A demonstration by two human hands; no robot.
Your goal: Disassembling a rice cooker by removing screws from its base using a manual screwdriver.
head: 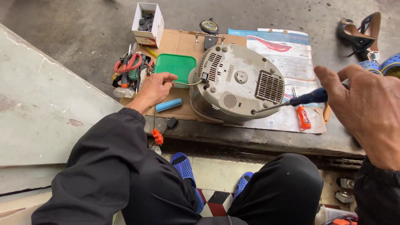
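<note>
At the ledge edge, right hand [366,108] holds screwdriver [291,102] to cooker [237,83].

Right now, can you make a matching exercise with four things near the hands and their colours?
Things:
1. tray beside the left hand
2. screwdriver handle in the right hand
3. overturned appliance
4. cylinder on the cardboard

Colours:
A. light blue
B. green
C. beige
D. dark blue

Pairs: 1-B, 2-D, 3-C, 4-A
</note>
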